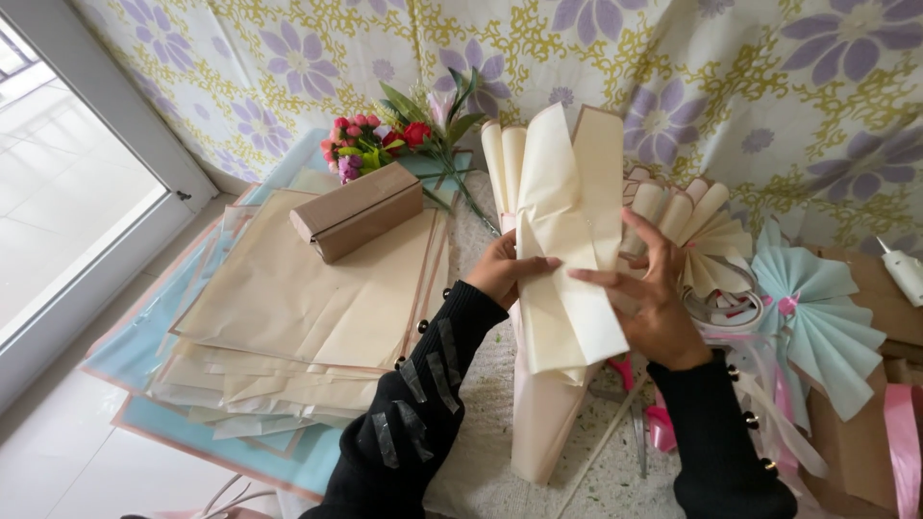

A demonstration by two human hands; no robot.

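My left hand (500,274) and my right hand (649,303) both hold a folded cream paper sheet (562,240), gripping it from either side at its pinched middle. The sheet fans upward and hangs down over a pale pink wrapped bundle (543,413) below it. My left thumb presses across the fold; my right fingers spread over the sheet's right edge. Both arms wear black sleeves with small studs.
A stack of cream and blue paper sheets (298,308) lies to the left with a brown box (358,211) on top. Artificial flowers (385,139) lie beyond it. To the right are cream paper fans (707,235), a blue pleated fan (817,312), pink ribbons (904,442), and a glue gun (904,269).
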